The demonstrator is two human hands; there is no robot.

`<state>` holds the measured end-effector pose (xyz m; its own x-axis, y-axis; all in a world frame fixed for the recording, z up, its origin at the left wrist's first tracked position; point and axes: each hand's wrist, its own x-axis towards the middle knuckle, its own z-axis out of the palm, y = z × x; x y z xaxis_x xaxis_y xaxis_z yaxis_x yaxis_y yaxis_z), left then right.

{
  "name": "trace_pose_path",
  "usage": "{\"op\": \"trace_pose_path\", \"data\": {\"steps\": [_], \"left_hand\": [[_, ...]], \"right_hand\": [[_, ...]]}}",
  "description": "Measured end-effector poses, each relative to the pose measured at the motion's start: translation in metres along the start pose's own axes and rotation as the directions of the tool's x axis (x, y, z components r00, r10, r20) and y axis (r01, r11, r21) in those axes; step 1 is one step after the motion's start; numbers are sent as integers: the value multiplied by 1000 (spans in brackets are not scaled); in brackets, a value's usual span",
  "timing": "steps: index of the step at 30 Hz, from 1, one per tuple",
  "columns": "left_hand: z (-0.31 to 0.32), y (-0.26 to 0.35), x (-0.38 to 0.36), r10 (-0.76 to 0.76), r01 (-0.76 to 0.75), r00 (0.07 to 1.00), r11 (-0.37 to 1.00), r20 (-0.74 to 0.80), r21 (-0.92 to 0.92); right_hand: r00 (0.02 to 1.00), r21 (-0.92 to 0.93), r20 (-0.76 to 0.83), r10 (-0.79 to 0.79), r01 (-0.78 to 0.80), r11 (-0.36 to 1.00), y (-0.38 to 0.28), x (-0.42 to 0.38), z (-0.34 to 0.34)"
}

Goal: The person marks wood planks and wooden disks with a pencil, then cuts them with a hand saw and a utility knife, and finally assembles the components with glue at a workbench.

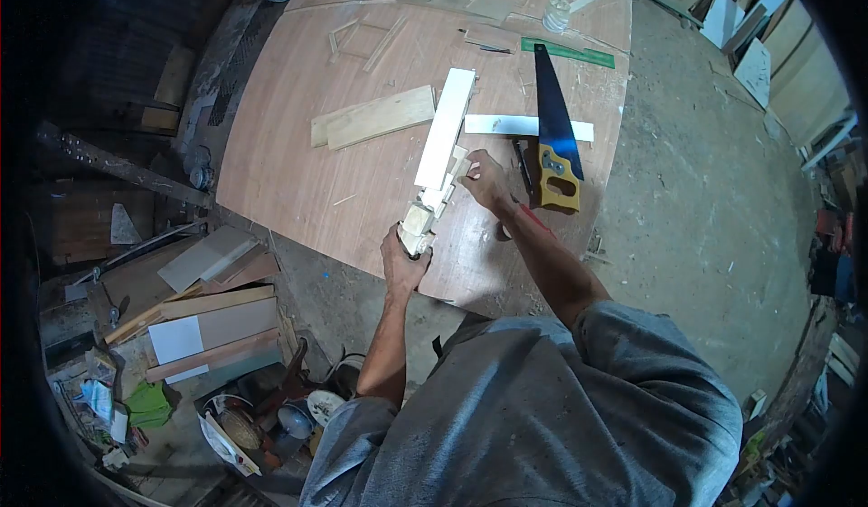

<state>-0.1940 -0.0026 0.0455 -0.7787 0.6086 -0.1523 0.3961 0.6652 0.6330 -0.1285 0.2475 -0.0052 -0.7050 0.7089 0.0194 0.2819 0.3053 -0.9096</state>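
A long pale wooden assembly [416,221], blocky at its near end and rather like a model truck, lies near the table's front edge. A long white strip [448,127] covers its far part. My left hand [404,261] is wrapped around the near end. Beside its right side, my right hand [488,183] has its fingers pinched together by small pale pieces; what they hold is too small to tell. Right of that hand lie a black pen-like tool [523,165] and a handsaw [553,127] with a yellow handle. The saw rests across a white strip [499,124].
Two flat boards [380,118] lie left of the assembly. Farther back are a green ruler [579,53], a clear jar [556,14] and thin wooden frame pieces [366,41]. Stacked offcuts [217,312] and a container of tools [244,426] stand on the floor at left.
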Motion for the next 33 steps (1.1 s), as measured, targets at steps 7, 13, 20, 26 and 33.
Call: {"op": "trace_pose_path", "data": {"steps": [7, 13, 20, 26, 33], "left_hand": [[-1, 0, -1, -6, 6, 1000, 1000, 13, 6], [-1, 0, -4, 1, -1, 1000, 1000, -7, -19], [-1, -1, -6, 27, -27, 999, 1000, -19, -10], [-2, 1, -7, 40, -40, 999, 999, -4, 0], [0, 3, -4, 21, -21, 1000, 999, 0, 40]], "right_hand": [[999, -78, -37, 27, -29, 997, 4, 5, 6], [998, -141, 21, 58, -54, 988, 1, 4, 5], [999, -116, 42, 13, -8, 993, 7, 1, 9], [997, -109, 57, -60, 66, 992, 0, -2, 2], [994, -92, 102, -33, 43, 995, 4, 2, 1]]}}
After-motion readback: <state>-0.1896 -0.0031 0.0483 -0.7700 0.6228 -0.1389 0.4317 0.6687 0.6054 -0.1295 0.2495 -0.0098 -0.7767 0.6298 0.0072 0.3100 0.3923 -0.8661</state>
